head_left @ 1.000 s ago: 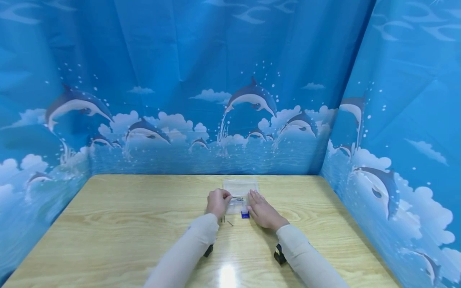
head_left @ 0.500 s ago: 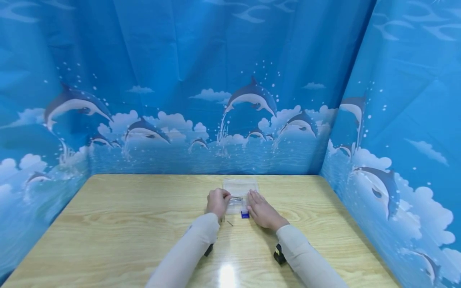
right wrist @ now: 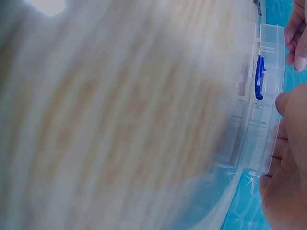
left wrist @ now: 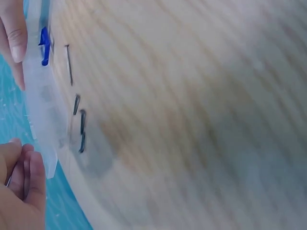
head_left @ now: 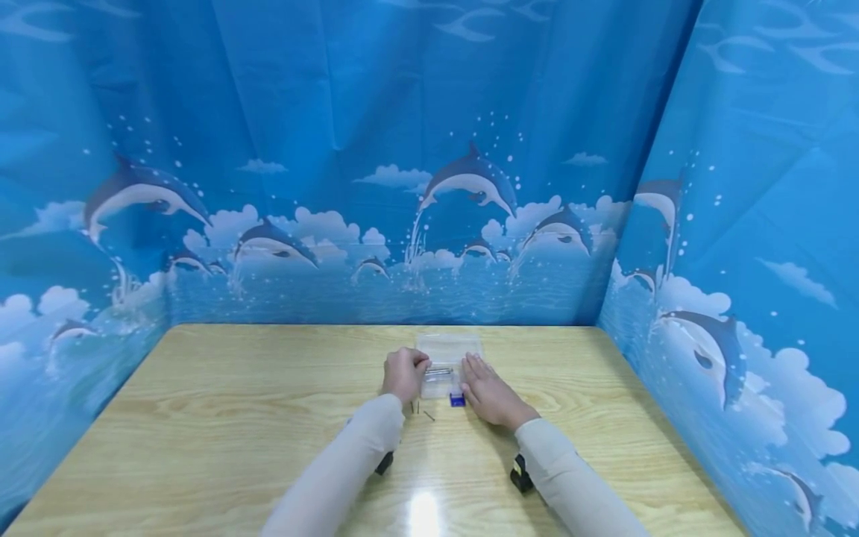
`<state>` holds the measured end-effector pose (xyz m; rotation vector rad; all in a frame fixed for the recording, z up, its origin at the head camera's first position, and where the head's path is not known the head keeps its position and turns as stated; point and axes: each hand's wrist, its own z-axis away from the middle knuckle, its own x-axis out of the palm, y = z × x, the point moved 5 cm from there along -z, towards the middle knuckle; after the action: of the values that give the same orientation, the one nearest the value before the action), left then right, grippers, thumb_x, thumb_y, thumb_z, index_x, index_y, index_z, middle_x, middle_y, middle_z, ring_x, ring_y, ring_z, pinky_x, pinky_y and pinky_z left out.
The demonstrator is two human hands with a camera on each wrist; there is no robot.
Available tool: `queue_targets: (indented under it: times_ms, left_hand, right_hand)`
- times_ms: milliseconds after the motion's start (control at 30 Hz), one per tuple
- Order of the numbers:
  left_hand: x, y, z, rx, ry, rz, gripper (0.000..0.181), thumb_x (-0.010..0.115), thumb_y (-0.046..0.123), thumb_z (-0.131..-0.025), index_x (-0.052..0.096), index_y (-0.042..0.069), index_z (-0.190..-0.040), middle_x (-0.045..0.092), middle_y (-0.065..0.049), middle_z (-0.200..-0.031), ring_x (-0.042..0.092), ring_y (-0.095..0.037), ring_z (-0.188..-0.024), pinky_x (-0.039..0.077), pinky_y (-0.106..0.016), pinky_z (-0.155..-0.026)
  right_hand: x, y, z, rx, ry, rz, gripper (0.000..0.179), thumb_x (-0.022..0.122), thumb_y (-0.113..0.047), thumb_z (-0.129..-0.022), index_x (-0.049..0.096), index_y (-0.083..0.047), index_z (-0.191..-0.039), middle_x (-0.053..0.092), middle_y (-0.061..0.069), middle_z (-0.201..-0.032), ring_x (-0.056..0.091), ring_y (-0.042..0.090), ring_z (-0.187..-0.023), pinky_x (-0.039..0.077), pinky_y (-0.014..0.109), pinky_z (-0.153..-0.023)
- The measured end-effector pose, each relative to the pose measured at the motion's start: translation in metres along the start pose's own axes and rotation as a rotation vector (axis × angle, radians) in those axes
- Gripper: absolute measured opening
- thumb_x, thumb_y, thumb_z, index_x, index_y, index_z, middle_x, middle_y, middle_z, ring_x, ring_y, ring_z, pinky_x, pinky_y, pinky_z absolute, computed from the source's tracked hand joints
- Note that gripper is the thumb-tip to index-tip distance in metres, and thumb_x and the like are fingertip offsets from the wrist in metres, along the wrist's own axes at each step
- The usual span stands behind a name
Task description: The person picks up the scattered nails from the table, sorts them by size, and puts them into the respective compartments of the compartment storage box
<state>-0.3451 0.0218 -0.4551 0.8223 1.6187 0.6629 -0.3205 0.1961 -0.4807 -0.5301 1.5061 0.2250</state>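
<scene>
A clear plastic box point(head_left: 448, 344) with its lid raised lies at the back middle of the table. Several metal nails point(head_left: 439, 371) are in its front part, and a blue latch point(head_left: 457, 400) sits on its front. My left hand point(head_left: 403, 375) is at the box's left end, thumb and fingertips pinching a nail, of which only a sliver shows in the left wrist view. My right hand point(head_left: 495, 395) rests on the box's right end with fingers extended, the thumb point(right wrist: 284, 103) touching the edge near the latch.
Several loose nails, one point(head_left: 429, 415) lying apart, are on the wooden table point(head_left: 221, 440) in front of the box. A blue dolphin-print curtain point(head_left: 322, 186) hangs behind the table and along its right side.
My left hand has shifted slightly left and back; the nail that stuck out from its fingertips shows less now. My right hand stays where it was on the box.
</scene>
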Motion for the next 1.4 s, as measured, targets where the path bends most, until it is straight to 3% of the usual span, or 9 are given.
queue_targets:
  times_ms: [200,300,567,800,1033,1400]
  left_hand:
    - [-0.011,-0.001,-0.003,0.031,0.006,-0.028,0.012,0.07,0.007,-0.087,0.074,0.001,-0.096,0.073,-0.01,-0.091,0.069,-0.023,-0.086,0.056,-0.034,-0.075]
    - [-0.016,-0.005,-0.004,0.033,-0.021,-0.021,0.012,0.07,0.007,-0.087,0.074,0.001,-0.097,0.073,-0.01,-0.092,0.069,-0.023,-0.087,0.056,-0.035,-0.076]
    - [-0.023,-0.022,-0.004,-0.022,-0.169,-0.032,0.016,0.07,0.007,-0.086,0.072,0.002,-0.101,0.072,-0.009,-0.095,0.067,-0.021,-0.088,0.055,-0.035,-0.077]
    - [-0.029,-0.038,0.0,0.03,-0.243,-0.05,0.012,0.072,0.002,-0.082,0.073,0.002,-0.094,0.071,-0.006,-0.087,0.065,-0.017,-0.08,0.054,-0.033,-0.074]
    - [-0.029,-0.047,0.004,0.071,-0.302,-0.066,0.013,0.078,0.002,-0.076,0.074,0.003,-0.088,0.071,-0.004,-0.08,0.063,-0.013,-0.073,0.053,-0.03,-0.072]
    - [-0.02,-0.048,0.008,0.118,-0.372,-0.024,0.011,0.077,0.004,-0.078,0.075,0.006,-0.088,0.072,-0.004,-0.083,0.065,-0.013,-0.076,0.055,-0.03,-0.073]
  right_hand:
    - [0.0,0.0,0.0,-0.003,0.005,0.002,0.056,0.032,-0.028,-0.105,0.022,0.008,-0.147,0.018,0.024,-0.155,0.016,0.037,-0.144,0.016,0.046,-0.117]
    - [0.0,0.001,0.0,-0.002,0.001,0.0,0.056,0.032,-0.029,-0.106,0.022,0.007,-0.147,0.017,0.024,-0.156,0.016,0.037,-0.144,0.015,0.046,-0.117]
    - [0.0,0.0,0.0,0.002,0.001,-0.001,0.056,0.032,-0.029,-0.106,0.022,0.007,-0.147,0.017,0.024,-0.156,0.016,0.037,-0.144,0.015,0.046,-0.117]
    - [-0.001,0.0,0.0,0.004,-0.002,-0.008,0.056,0.032,-0.029,-0.106,0.021,0.007,-0.148,0.017,0.023,-0.156,0.015,0.036,-0.145,0.015,0.045,-0.117]
    - [-0.001,0.0,0.0,0.001,-0.006,-0.005,0.056,0.032,-0.028,-0.106,0.021,0.007,-0.147,0.016,0.024,-0.156,0.015,0.037,-0.145,0.015,0.046,-0.117]
    - [-0.001,0.0,0.0,-0.016,0.007,-0.013,0.054,0.033,-0.025,-0.105,0.023,0.008,-0.146,0.018,0.026,-0.155,0.016,0.039,-0.144,0.015,0.047,-0.117]
